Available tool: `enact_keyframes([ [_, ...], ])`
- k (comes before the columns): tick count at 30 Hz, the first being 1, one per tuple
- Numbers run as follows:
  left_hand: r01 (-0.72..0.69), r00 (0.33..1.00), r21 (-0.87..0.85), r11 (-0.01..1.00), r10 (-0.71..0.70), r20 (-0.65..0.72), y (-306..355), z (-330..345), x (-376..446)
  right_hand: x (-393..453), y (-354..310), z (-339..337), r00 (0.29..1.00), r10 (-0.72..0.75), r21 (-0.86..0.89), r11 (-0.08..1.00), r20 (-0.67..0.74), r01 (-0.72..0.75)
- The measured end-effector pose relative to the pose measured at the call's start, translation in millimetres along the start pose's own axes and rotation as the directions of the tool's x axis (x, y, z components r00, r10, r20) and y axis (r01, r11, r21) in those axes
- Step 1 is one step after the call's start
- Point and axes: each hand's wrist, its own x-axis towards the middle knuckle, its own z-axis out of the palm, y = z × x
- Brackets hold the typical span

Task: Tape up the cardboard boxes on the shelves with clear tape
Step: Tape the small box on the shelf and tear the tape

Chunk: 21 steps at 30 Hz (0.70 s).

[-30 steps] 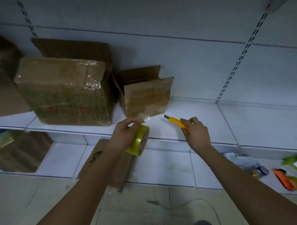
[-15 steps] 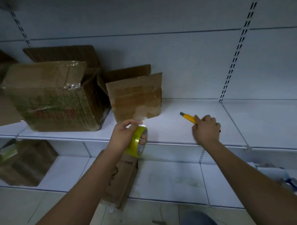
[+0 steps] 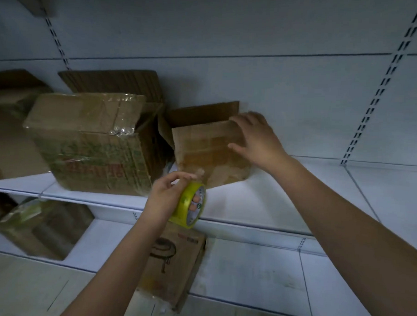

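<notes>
A small open cardboard box [image 3: 203, 152] stands on the white upper shelf [image 3: 284, 204], its front flap up and facing me. My right hand [image 3: 256, 140] grips that flap's upper right corner, fingers over the top edge and thumb on the front face. My left hand [image 3: 164, 196] holds a roll of clear tape with a yellow-green core [image 3: 188, 204] just below and in front of the box, fingers through the core and thumb on the rim. To the left sits a larger box [image 3: 88, 143] with shiny tape across its top. The yellow knife is out of sight.
More brown boxes [image 3: 8, 125] crowd the shelf's far left. On the lower shelf a printed box [image 3: 174, 264] leans under my left hand, and a plastic-wrapped box [image 3: 39, 227] sits at the left. Slotted uprights [image 3: 382, 89] run up the white back wall.
My right hand left the shelf surface, where it held the yellow knife, and moved up and left onto the small box's flap. The knife is no longer visible. The tape roll stayed in my left hand.
</notes>
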Motion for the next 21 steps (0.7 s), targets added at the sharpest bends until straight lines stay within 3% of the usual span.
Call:
enact_keyframes([
  [3, -0.025, 0.999, -0.001, 1.000, 0.025, -0.021, 8.0, -31.7, 2.3, -4.7, 6.4, -6.0, 0.996, -0.080, 0.052, 0.995, -0.039, 0.082],
  [6, -0.031, 0.999, 0.013, 0.999, 0.032, -0.043, 13.3, -56.6, 0.3, -34.1, 10.1, -0.7, 0.982, -0.191, 0.141, 0.972, 0.009, 0.188],
  [9, 0.019, 1.000, -0.063, 0.998, -0.018, 0.009, 24.9, -65.3, -6.6, -61.5, 15.7, 2.3, 0.967, -0.254, 0.157, 0.955, -0.004, 0.251],
  [12, 0.046, 0.998, -0.104, 0.994, -0.051, -0.046, 33.2, -64.7, -7.5, -73.3, 20.3, -3.4, 0.971, -0.241, 0.160, 0.959, 0.010, 0.236],
  [15, -0.089, 0.973, 0.118, 0.989, 0.111, -0.202, 40.9, -53.3, -9.6, -78.9, 11.5, -20.4, 0.975, -0.191, 0.248, 0.956, 0.116, 0.158],
  [17, -0.176, 0.948, 0.298, 0.938, 0.244, -0.207, 47.1, -43.9, -13.7, -79.3, 1.1, -35.1, 0.966, -0.182, 0.213, 0.967, 0.184, 0.142],
  [21, -0.233, 0.914, 0.399, 0.887, 0.340, -0.221, 51.3, -37.5, -3.7, -75.7, -15.1, -54.0, 0.928, -0.210, 0.295, 0.948, 0.309, 0.116],
])
